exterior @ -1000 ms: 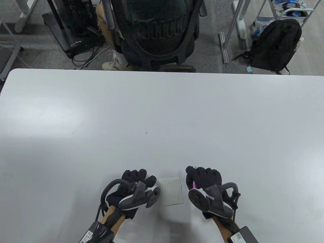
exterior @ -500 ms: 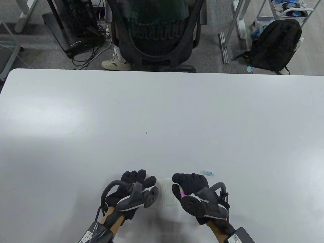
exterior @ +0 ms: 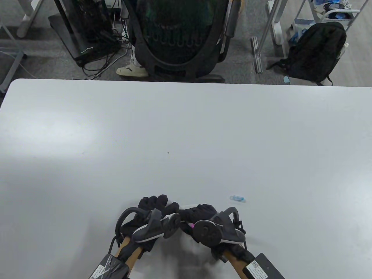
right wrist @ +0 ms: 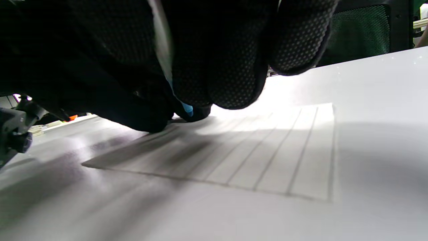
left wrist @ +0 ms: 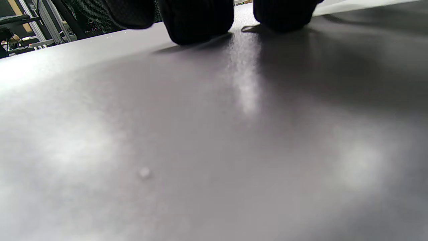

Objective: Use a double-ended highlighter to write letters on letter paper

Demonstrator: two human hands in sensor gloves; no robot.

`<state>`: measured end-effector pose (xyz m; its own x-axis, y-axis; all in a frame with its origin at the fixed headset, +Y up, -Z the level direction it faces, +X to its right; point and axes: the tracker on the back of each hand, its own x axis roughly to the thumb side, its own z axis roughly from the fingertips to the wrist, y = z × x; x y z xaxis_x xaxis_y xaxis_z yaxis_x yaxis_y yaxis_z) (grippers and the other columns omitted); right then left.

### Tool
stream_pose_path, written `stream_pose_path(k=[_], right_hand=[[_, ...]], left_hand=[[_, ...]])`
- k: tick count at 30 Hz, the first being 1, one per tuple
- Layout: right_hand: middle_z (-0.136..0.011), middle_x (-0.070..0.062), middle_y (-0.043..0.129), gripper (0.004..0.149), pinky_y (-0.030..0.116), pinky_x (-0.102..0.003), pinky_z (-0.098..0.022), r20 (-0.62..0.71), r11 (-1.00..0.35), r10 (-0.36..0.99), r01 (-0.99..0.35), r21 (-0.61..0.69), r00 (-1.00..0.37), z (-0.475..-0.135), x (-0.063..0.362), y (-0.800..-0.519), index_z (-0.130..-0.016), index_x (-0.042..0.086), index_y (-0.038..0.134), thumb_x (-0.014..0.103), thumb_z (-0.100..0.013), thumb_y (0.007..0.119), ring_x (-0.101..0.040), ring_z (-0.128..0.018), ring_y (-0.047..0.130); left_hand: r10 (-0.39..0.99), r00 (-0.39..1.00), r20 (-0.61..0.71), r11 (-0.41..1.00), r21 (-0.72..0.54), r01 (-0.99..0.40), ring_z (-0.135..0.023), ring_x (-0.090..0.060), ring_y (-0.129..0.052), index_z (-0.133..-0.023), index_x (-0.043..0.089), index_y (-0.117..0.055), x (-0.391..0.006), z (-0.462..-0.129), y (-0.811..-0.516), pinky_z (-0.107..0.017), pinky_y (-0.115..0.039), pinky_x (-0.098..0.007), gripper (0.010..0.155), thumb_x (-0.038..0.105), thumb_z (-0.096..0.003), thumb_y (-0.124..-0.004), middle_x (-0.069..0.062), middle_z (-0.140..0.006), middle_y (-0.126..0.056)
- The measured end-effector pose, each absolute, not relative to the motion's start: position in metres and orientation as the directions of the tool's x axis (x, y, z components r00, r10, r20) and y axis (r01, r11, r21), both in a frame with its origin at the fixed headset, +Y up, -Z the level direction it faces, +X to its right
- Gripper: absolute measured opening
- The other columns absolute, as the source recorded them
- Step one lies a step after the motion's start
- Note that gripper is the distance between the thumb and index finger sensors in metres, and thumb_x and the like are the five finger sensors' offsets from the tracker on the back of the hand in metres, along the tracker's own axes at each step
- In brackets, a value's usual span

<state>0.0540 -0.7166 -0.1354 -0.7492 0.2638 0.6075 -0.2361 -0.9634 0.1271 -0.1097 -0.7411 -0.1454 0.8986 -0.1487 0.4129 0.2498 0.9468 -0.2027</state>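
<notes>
We note the right hand (exterior: 203,213) curled round the double-ended highlighter (right wrist: 163,50), thumb and fingers pinching the barrel low down in a pen grip. The wrist view shows the blue tip (right wrist: 188,108) at the sheet's far left part, touching or just above it; we cannot tell which. A pink end (exterior: 191,225) pokes out toward the wrist in the table view, which we take as the other end of the highlighter.

The letter paper (right wrist: 267,147) lies flat at the near edge of the table (exterior: 186,130), between the two hands. Most of it is hidden under the right hand from above; only a sliver of its far edge shows there. Its ruled lines are plain in the right wrist view, and we see no ink on the visible part.

The left hand (exterior: 154,207) rests just left of the sheet, fingertips (left wrist: 197,23) on the table. One seems to sit at the paper's edge; we judge it is there to pin the sheet against the drag of the tip. We read these fingers as loosely bent and holding nothing.

A small blue cap (exterior: 237,198) lies on the table to the right and slightly farther away, apart from both hands, presumably set aside clear of the writing path.

We judge the first stroke is about to start.
</notes>
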Motion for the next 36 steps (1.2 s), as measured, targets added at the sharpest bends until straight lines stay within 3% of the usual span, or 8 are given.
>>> stream_pose_path(k=[18,25,28,31,33,36], right_hand=[[-0.081,-0.012,0.096,0.047,0.076,-0.057,-0.061,0.613,-0.973,0.224,-0.21,0.096,-0.757,-0.139,0.0479,-0.7234,-0.093,0.02,0.076,0.042,-0.051,0.074,-0.032,-0.069,0.097],[-0.077,-0.009,0.099,0.046,0.077,-0.055,-0.061,0.626,-0.907,0.412,-0.234,0.35,-0.662,-0.1348,0.0479,-0.7198,-0.09,0.022,0.08,0.044,-0.05,0.075,-0.029,-0.068,0.098],[-0.078,-0.008,0.099,0.045,0.076,-0.054,-0.062,0.633,-0.893,0.435,-0.215,0.396,-0.64,-0.1312,0.0464,-0.7201,-0.09,0.023,0.081,0.044,-0.05,0.076,-0.029,-0.069,0.098],[-0.079,-0.008,0.098,0.045,0.075,-0.055,-0.063,0.648,-0.907,0.409,-0.21,0.364,-0.643,-0.1309,0.0472,-0.7189,-0.091,0.024,0.079,0.044,-0.05,0.074,-0.029,-0.07,0.097],[-0.08,-0.01,0.097,0.045,0.075,-0.056,-0.062,0.627,-0.92,0.393,-0.278,0.278,-0.673,-0.1348,0.0509,-0.7175,-0.091,0.023,0.078,0.043,-0.051,0.074,-0.031,-0.069,0.096],[-0.08,-0.011,0.097,0.045,0.075,-0.056,-0.061,0.603,-0.951,0.305,-0.272,0.148,-0.737,-0.1397,0.0525,-0.7175,-0.092,0.022,0.077,0.042,-0.051,0.073,-0.031,-0.069,0.096]], left_hand=[[-0.092,0.916,0.39,0.959,-0.212,0.187,-0.097,-0.022,-0.07,-0.104,0.043,-0.056,-0.1115,-0.146,-0.7413,-0.08,-0.061,-0.055,0.047,0.045,-0.0584,-0.067,-0.005,-0.116,-0.056],[-0.089,0.918,0.387,0.96,-0.214,0.183,-0.097,-0.022,-0.07,-0.104,0.043,-0.057,-0.1111,-0.1459,-0.741,-0.08,-0.062,-0.055,0.047,0.045,-0.0582,-0.068,-0.005,-0.116,-0.056],[-0.092,0.917,0.388,0.959,-0.212,0.187,-0.097,-0.022,-0.07,-0.104,0.043,-0.057,-0.1109,-0.1458,-0.7408,-0.08,-0.062,-0.055,0.047,0.045,-0.0581,-0.068,-0.005,-0.116,-0.056],[-0.09,0.917,0.388,0.959,-0.215,0.185,-0.097,-0.022,-0.069,-0.104,0.044,-0.057,-0.1111,-0.1458,-0.7408,-0.08,-0.062,-0.055,0.047,0.045,-0.0581,-0.068,-0.005,-0.116,-0.056],[-0.092,0.917,0.389,0.959,-0.214,0.186,-0.098,-0.021,-0.069,-0.104,0.044,-0.057,-0.111,-0.1458,-0.7407,-0.08,-0.062,-0.055,0.047,0.045,-0.0582,-0.068,-0.005,-0.116,-0.056],[-0.09,0.917,0.389,0.959,-0.215,0.185,-0.098,-0.022,-0.069,-0.104,0.044,-0.056,-0.111,-0.1459,-0.7406,-0.08,-0.061,-0.055,0.047,0.045,-0.0581,-0.068,-0.005,-0.116,-0.056]])
